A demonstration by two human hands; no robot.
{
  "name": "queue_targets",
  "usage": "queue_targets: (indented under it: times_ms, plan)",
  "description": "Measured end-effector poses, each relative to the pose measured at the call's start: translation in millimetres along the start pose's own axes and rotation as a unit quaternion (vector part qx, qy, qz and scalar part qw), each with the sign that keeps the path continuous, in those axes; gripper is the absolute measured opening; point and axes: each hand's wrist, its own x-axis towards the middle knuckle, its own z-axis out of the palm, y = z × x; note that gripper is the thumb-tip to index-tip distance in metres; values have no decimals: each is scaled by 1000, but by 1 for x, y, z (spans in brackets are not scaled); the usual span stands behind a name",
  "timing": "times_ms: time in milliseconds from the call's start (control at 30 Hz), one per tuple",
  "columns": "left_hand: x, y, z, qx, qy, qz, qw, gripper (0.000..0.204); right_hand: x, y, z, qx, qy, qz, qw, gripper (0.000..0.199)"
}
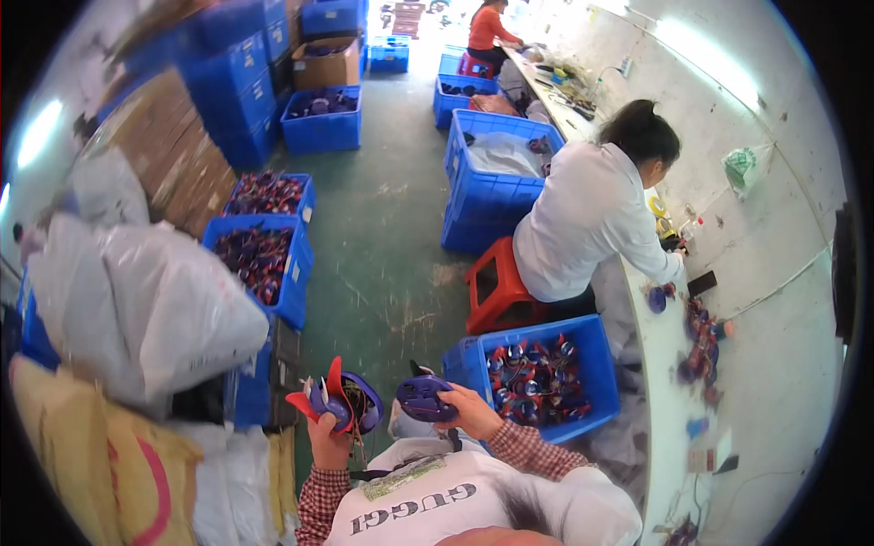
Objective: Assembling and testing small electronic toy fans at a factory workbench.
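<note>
My left hand (328,444) is closed on a purple and red plastic assembly (339,400), with red blade-like pieces sticking up and out and thin wires hanging below. A rounded dark purple shell sits against its right side. In my right hand (472,414) is a separate rounded purple plastic cover (422,399) with slots in its face, gripped at its right edge by the fingers. Both parts are held up in front of my chest, with a gap between them. Their undersides are partly hidden.
To my right, a blue crate (546,387) holds many purple and red parts. A person in white (583,205) sits on a red stool (496,287) at a long bench (660,364). Left stand parts-filled blue crates (305,264), grey plastic bags (173,300) and yellow sacks (73,446).
</note>
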Motion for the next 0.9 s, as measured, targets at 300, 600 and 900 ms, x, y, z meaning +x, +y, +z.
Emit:
queue_targets:
  times_ms: [300,600,900]
  plan:
    - [340,-5,102,40,-129,-130,982,37,83,-171,-33,143,119,-157,970,42]
    - [716,-62,278,85,-246,-156,953,36,243,-330,-55,269,182,-215,921,42]
    - [945,-195,500,97,-328,-261,903,43,351,-494,-59,371,235,-255,861,42]
